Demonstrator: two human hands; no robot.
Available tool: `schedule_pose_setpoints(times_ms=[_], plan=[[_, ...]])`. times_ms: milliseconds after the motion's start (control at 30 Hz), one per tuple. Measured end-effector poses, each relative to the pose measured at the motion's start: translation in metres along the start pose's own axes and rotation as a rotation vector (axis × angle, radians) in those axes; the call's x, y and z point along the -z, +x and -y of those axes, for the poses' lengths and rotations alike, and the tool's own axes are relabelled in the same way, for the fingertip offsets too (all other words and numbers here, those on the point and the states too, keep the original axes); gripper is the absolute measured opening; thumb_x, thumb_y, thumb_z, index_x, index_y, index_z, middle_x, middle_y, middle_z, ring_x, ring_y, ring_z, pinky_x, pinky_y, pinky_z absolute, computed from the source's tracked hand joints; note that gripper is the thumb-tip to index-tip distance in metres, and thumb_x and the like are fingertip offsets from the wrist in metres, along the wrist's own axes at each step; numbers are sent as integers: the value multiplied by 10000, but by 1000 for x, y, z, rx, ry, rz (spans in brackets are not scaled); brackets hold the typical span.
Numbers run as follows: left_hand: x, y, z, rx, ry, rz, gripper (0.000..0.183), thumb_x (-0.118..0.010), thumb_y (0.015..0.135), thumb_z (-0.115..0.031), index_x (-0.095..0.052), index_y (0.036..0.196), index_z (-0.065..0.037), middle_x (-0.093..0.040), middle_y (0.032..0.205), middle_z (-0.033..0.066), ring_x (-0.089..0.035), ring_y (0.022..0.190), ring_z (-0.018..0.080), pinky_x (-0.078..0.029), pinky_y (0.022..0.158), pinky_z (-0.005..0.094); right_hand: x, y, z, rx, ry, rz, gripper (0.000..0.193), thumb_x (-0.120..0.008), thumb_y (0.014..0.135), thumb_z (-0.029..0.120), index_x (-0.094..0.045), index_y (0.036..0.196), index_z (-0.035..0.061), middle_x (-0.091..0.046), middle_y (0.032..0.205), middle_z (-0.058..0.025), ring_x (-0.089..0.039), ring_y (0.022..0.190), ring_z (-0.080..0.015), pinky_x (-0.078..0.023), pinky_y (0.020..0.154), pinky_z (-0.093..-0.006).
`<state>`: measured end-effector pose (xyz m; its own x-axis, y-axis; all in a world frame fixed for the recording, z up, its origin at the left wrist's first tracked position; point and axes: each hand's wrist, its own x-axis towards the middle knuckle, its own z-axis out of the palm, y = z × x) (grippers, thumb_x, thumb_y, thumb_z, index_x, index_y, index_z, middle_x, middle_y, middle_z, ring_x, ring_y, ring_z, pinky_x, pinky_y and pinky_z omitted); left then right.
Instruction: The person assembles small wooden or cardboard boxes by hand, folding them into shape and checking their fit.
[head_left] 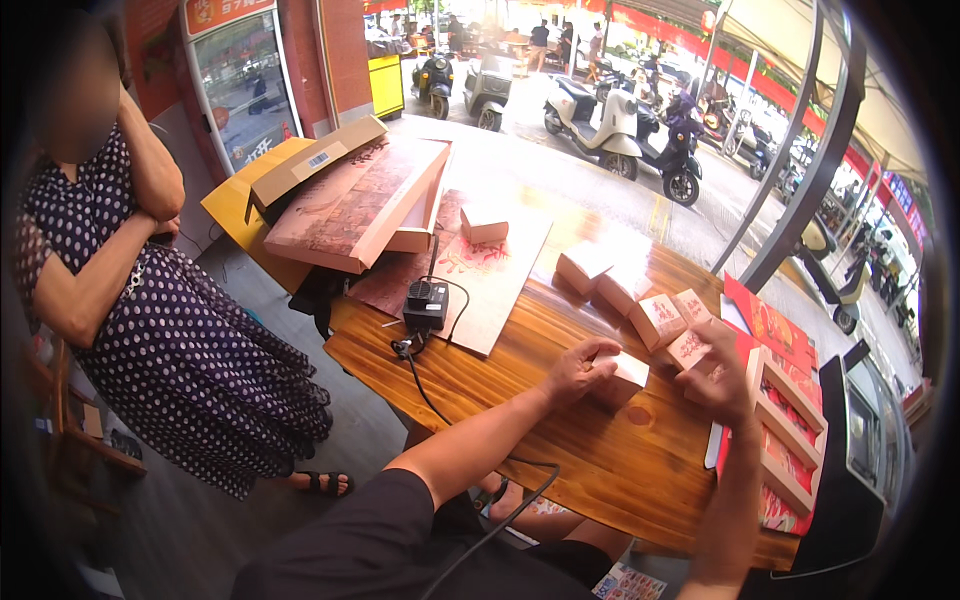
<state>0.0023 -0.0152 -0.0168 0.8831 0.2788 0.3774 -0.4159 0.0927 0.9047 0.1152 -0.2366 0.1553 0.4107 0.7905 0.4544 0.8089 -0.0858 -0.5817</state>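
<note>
Two hands reach over a wooden table (640, 440). The left hand (583, 370) grips a small pinkish carton (624, 380) by its left side, with bare wood between it and the near edge. The right hand (718, 375) curls its fingers at a printed box (689, 348) — whether they grip it cannot be made out. Room is tight there: a box cluster (655, 318) sits just beyond, and a divided tray (772, 425) lies close on the right. To the left the wood is freer, as far as a flat board (490, 310) bearing a black adapter (426, 303), whose cable (425, 395) runs over the near edge. The wood is glossy, glaring along its far side. A large carton (355, 215) rests at the far left end; a person in a dotted dress (185, 345) stands beside — and scooters (600, 120) are parked outside.
</note>
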Motion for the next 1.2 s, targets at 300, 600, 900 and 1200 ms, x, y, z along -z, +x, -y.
schedule_pose_setpoints(times_ms=[300,600,900,1200], plan=[[13,-2,-10,-48,17,-52,374,-650,947,-203,-563,1256,-10,-610,1167,73,-571,1088,142,-475,956,291,-125,-13,-43,-57,432,-111,529,-781,699,130,-630,1198,38,-537,1292,-135,-549,1180,-281,-444,1017,-364],[13,2,-6,-13,-52,-21,362,-645,950,-187,-570,1260,-15,-614,1177,63,-570,1089,134,-470,964,287,-152,-26,-53,38,454,-271,447,-665,728,54,-589,1168,18,-579,1190,-132,-558,1134,-266,-430,1023,-362],[26,34,-21,247,-160,120,328,-632,954,-241,-627,1197,-20,-652,1136,61,-597,1073,134,-489,948,294,-152,-29,-55,-80,505,-259,450,-631,757,-19,-552,1198,25,-558,1163,-103,-550,1115,-231,-430,1006,-337],[13,62,-4,103,-270,139,395,-657,938,-296,-624,1214,-16,-658,1141,93,-618,1072,165,-497,949,313,-147,-21,-60,61,339,-344,427,-623,796,8,-549,1215,37,-529,1280,-132,-504,1225,-266,-385,1069,-368]])
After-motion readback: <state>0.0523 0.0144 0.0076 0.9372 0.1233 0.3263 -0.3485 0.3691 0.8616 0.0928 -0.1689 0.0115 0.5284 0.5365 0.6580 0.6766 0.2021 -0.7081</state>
